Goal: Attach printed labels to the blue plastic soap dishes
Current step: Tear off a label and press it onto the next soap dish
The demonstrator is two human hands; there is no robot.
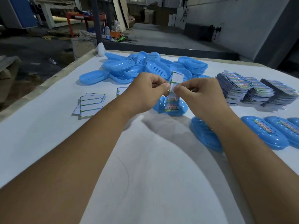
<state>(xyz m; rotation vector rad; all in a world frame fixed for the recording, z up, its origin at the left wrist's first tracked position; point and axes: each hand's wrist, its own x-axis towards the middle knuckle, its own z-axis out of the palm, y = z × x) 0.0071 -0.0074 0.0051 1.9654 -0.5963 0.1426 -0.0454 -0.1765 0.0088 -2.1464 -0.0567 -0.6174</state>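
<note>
Soap dishes point(150, 66): translucent sky blue, slotted bases. Desk point(48, 135): pale grey-white covering. Label strip point(174, 94): white back, green edging, multicoloured print on the lower part. Discarded backings point(90, 105): white with green lines. Stacked labels point(252, 89): blue, green, red print.

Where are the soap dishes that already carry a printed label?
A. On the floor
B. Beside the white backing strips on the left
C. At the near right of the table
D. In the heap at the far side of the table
C: the labelled soap dishes lie in a row at the near right of the table, each with a colourful strip on top, while the heap of dishes at the far side shows none.
</note>
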